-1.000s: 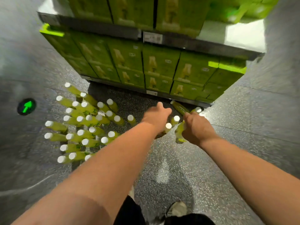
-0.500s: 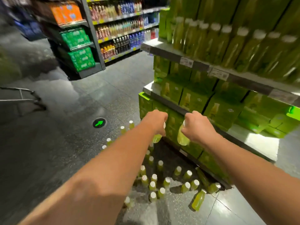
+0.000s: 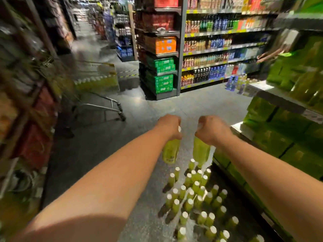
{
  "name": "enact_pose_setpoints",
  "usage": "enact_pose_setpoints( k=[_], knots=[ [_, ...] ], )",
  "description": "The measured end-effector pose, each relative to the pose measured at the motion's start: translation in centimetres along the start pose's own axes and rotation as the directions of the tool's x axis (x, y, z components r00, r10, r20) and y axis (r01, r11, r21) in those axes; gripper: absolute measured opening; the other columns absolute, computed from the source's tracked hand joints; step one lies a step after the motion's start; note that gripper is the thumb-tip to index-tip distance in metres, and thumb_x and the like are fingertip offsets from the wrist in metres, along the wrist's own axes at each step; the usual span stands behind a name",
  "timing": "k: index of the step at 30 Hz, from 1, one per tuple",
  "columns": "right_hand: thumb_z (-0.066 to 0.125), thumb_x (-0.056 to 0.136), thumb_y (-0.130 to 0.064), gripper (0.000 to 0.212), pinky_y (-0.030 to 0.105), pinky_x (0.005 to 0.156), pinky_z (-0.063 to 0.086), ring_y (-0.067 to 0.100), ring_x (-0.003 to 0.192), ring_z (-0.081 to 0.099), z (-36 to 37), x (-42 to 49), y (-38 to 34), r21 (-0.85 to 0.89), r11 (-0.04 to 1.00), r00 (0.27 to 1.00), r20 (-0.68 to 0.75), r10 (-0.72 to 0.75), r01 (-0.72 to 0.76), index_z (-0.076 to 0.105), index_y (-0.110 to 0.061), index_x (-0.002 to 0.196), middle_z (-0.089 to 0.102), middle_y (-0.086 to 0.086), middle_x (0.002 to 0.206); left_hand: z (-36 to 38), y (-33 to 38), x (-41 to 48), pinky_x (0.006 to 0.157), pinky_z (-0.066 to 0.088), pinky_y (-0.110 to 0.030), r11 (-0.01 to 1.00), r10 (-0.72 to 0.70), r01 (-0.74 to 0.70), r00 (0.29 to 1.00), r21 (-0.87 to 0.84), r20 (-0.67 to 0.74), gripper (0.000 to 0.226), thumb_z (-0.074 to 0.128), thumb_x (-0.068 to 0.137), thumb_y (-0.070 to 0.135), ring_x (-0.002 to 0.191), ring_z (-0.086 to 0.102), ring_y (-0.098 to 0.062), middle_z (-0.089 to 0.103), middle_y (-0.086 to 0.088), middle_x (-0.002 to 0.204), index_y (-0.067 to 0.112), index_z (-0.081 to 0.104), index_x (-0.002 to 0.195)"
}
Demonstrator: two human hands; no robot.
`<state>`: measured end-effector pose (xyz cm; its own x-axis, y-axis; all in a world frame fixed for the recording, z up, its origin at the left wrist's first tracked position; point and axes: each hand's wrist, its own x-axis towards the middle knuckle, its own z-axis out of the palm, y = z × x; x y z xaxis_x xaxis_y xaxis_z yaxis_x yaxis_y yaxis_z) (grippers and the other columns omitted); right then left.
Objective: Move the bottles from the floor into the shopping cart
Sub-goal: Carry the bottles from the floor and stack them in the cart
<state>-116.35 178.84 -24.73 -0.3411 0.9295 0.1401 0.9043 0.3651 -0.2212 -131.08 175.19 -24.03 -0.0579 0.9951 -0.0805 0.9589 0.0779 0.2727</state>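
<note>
My left hand (image 3: 170, 125) is closed around the top of a green bottle (image 3: 170, 151) that hangs below it. My right hand (image 3: 212, 130) grips a second green bottle (image 3: 201, 151) the same way. Both are held out in front of me, above the floor. Below them, several upright green bottles with white caps (image 3: 195, 198) stand grouped on the floor. The shopping cart (image 3: 97, 79) is at the left, farther away and blurred, with green bottles inside it.
A shelf of green cartons (image 3: 283, 137) runs along my right side. A drinks shelf (image 3: 216, 48) and stacked cases (image 3: 161, 74) stand ahead. Blurred shelving (image 3: 22, 102) lines the left. Another person's hand (image 3: 269, 55) reaches in at the far right. Grey floor (image 3: 97, 147) lies between me and the cart.
I lifted both bottles off the floor and rose. My view swung up and left, so the cart and aisle now show and the floor bottles sit lower right.
</note>
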Motion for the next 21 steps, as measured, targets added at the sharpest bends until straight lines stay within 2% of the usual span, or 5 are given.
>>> enact_pose_setpoints(
  k=[6, 12, 14, 19, 21],
  knots=[
    [0.060, 0.077, -0.021, 0.024, 0.032, 0.073, 0.049, 0.035, 0.092, 0.062, 2.9, 7.8, -13.8, 0.068, 0.994, 0.997, 0.006, -0.081, 0.081, 0.068, -0.011, 0.097, 0.066, 0.016, 0.101, -5.9, -14.3, 1.4, 0.076, 0.039, -0.028, 0.996, -0.082, 0.083, 0.995, 0.011, -0.064, 0.040, 0.070, 0.081, 0.024, 0.112, 0.054, -0.029, 0.057, -0.011, 0.122, 0.014, 0.059, 0.118],
    [0.063, 0.077, -0.020, 0.029, 0.034, 0.076, 0.048, 0.035, 0.097, 0.059, 5.8, 15.4, -22.7, 0.096, 0.982, 0.986, 0.014, -0.167, 0.165, 0.066, -0.010, 0.104, 0.063, 0.016, 0.106, -9.1, -24.8, 5.1, 0.073, 0.036, -0.026, 0.981, -0.191, 0.192, 0.975, 0.001, -0.110, 0.046, 0.072, 0.079, 0.028, 0.111, 0.055, -0.029, 0.058, -0.011, 0.122, 0.014, 0.059, 0.121],
    [0.063, 0.077, -0.021, 0.030, 0.034, 0.077, 0.048, 0.034, 0.098, 0.059, 7.1, 18.6, -25.1, 0.103, 0.974, 0.978, 0.021, -0.207, 0.203, 0.066, -0.011, 0.105, 0.063, 0.015, 0.107, -9.9, -27.8, 6.8, 0.075, 0.039, -0.027, 0.975, -0.221, 0.224, 0.968, 0.008, -0.119, 0.047, 0.073, 0.078, 0.028, 0.111, 0.055, -0.028, 0.059, -0.011, 0.122, 0.013, 0.060, 0.121],
    [0.062, 0.077, -0.022, 0.032, 0.033, 0.078, 0.050, 0.033, 0.098, 0.060, 9.9, 27.7, -30.6, 0.117, 0.932, 0.937, 0.028, -0.347, 0.342, 0.067, -0.012, 0.107, 0.065, 0.013, 0.105, -12.9, -34.3, 12.3, 0.071, 0.038, -0.026, 0.947, -0.317, 0.321, 0.938, 0.003, -0.138, 0.033, 0.073, 0.078, 0.025, 0.105, 0.059, -0.029, 0.062, -0.010, 0.114, 0.014, 0.066, 0.108],
    [0.063, 0.076, -0.022, 0.032, 0.034, 0.078, 0.051, 0.032, 0.097, 0.060, 10.3, 31.2, -32.6, 0.115, 0.917, 0.920, 0.050, -0.389, 0.382, 0.068, -0.013, 0.106, 0.065, 0.012, 0.105, -14.6, -36.5, 14.8, 0.071, 0.038, -0.025, 0.936, -0.351, 0.352, 0.926, -0.016, -0.141, 0.034, 0.073, 0.078, 0.025, 0.105, 0.058, -0.028, 0.062, -0.009, 0.115, 0.013, 0.066, 0.110]
  ],
)
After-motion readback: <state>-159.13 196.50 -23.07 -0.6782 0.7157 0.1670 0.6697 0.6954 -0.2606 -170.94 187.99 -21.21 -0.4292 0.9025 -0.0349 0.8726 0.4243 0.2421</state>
